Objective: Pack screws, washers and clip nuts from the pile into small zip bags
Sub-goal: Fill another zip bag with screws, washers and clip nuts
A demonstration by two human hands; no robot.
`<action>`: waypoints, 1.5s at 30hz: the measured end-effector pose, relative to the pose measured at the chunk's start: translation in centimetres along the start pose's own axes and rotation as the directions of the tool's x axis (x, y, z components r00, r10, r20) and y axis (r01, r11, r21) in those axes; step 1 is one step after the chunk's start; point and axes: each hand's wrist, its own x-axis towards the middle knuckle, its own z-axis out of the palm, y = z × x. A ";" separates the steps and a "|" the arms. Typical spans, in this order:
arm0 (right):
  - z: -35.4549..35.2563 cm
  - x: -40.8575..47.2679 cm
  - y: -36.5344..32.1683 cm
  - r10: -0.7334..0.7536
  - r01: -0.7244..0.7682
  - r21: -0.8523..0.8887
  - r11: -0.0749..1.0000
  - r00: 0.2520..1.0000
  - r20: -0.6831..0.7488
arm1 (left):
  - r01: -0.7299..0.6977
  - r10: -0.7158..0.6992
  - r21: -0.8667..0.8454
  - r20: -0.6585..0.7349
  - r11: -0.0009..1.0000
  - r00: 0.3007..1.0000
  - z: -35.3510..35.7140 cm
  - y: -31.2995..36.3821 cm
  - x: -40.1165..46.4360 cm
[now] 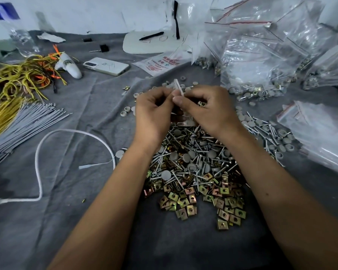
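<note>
- Hands meet above the far end of the pile: the left hand (pixel 154 112) and the right hand (pixel 209 110) each pinch the top edge of a small clear plastic zip bag (pixel 178 88), thumbs and forefingers close together at its mouth, so each grip is clenched on the bag.
- The bag's lower part hangs between the two palms, mostly hidden; what is inside it cannot be told.
- Below the wrists lies the mixed pile on the grey cloth-covered table (pixel 82 117): silver screws (pixel 185 152) with grey round washers (pixel 187 157) in the middle, and yellow-gold square metal clip nuts (pixel 191 199) spread along the near edge.
- More screws and grey caps trail off to the right, beside a stack of flat clear zip bags (pixel 320 133).
- At the far right, large clear bags filled with small packed bags (pixel 261 61) are heaped up.
- To the left, a bundle of grey cable ties (pixel 27 123) touches a tangle of yellow and orange ties (pixel 23 76).
- A white cable (pixel 70 133) loops near the left forearm.
- Farther back, a white smartphone (pixel 106 66) lies just beside a white handheld device (pixel 70 67).
- A black pen (pixel 151 36) rests on a white board (pixel 144 45).
</note>
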 end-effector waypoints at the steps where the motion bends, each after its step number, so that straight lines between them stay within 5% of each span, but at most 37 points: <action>1: -0.1 0.1 0.2 0.018 -0.018 0.005 1.000 1.000 0.012 | 0.027 -0.026 -0.033 0.035 0.999 0.999 -0.1 0.1 0.0; 7: -0.5 0.1 0.9 0.024 -0.018 -0.064 0.998 0.995 0.092 | 0.047 -0.049 0.024 0.077 0.999 0.996 -0.7 0.1 0.2; 16: -0.3 0.1 0.8 0.076 -0.078 -0.122 0.989 0.997 -0.020 | -0.189 0.195 0.361 0.020 0.913 0.981 -0.8 -0.1 0.1; 22: -0.3 -0.1 0.4 0.025 -0.016 -0.164 0.986 0.998 0.051 | -0.192 0.202 0.364 0.012 0.911 0.979 -0.3 -0.1 -0.2; 28: -0.3 -0.1 0.7 -0.032 0.023 -0.192 0.981 0.998 -0.045 | -0.141 0.144 0.415 0.023 0.899 0.989 0.3 -0.4 -0.7; 34: 0.1 -0.1 -0.2 -0.138 0.122 -0.148 0.981 0.985 -0.100 | -0.209 0.258 0.479 -0.037 0.852 0.965 0.1 -0.6 -0.4; 42: -0.2 0.3 0.2 0.076 -0.102 -0.064 0.993 0.941 -0.330 | -0.296 0.498 0.677 -0.120 0.673 0.859 -1.3 0.1 -0.2; 45: 0.3 0.1 -0.1 0.032 -0.051 -0.058 0.997 0.956 -0.291 | -0.287 0.486 0.696 -0.102 0.658 0.868 -0.4 0.1 -0.6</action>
